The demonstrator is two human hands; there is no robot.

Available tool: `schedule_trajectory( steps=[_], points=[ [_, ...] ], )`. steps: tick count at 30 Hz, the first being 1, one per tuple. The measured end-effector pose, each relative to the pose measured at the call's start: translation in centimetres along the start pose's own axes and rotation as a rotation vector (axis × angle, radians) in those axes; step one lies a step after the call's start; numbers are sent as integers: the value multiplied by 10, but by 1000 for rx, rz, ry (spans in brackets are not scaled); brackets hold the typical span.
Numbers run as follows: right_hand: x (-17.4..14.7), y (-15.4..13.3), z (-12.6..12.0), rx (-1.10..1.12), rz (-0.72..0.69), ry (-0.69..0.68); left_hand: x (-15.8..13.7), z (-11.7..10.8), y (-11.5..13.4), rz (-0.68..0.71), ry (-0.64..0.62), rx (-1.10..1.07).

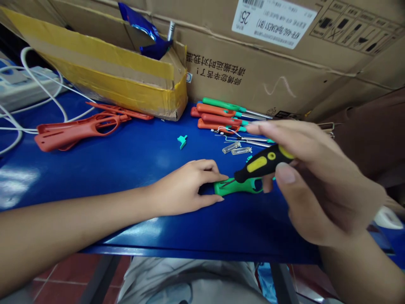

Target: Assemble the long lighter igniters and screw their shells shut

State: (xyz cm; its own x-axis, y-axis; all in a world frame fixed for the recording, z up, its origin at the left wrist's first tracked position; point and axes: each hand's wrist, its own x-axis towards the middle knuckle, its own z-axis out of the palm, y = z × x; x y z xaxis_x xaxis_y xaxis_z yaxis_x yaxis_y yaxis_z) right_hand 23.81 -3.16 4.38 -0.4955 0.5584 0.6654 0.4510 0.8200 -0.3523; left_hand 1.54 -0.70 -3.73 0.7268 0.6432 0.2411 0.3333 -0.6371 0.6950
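Note:
My left hand (185, 188) lies on the blue table and pinches the rear end of a green lighter casing (237, 188) between thumb and fingers. Above it, my right hand (329, 181) is closed around a black and yellow screwdriver (257, 164). The thin shaft slants down to the left over the casing near my left fingertips; whether the tip sits in a screw cannot be made out. Just behind the screwdriver lie two clear fuel tanks (241, 150) and thin metal lighter tubes with white wires. A small teal plastic part (182, 141) rests apart, beyond my left hand.
Several red, orange and green long-nosed lighters (218, 119) are piled at the back. Red casing halves (76, 131) lie at the left, near white cables (60, 93). A taped cardboard box (171, 95) stands behind them, against a large carton (221, 50). The table's front edge (190, 253) is close.

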Motion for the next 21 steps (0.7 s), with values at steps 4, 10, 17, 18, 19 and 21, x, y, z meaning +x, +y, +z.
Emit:
schedule_trajectory(
  steps=[4, 10, 17, 18, 19, 21],
  points=[
    [4, 7, 0, 154, -112, -65, 0, 0, 1, 4, 1, -3],
    [7, 4, 3, -38, -199, 23, 0, 0, 0, 21, 6, -7],
    [3, -3, -2, 88, -68, -107, 0, 1, -1, 21, 28, -13],
    [4, -4, -2, 63, -115, -101, 0, 1, -1, 21, 33, -13],
    [5, -5, -3, 22, -157, -92, -1, 1, -1, 18, 37, -12],
    [7, -7, -3, -60, -188, -82, -1, 1, -2, 14, 33, -11]
  ],
)
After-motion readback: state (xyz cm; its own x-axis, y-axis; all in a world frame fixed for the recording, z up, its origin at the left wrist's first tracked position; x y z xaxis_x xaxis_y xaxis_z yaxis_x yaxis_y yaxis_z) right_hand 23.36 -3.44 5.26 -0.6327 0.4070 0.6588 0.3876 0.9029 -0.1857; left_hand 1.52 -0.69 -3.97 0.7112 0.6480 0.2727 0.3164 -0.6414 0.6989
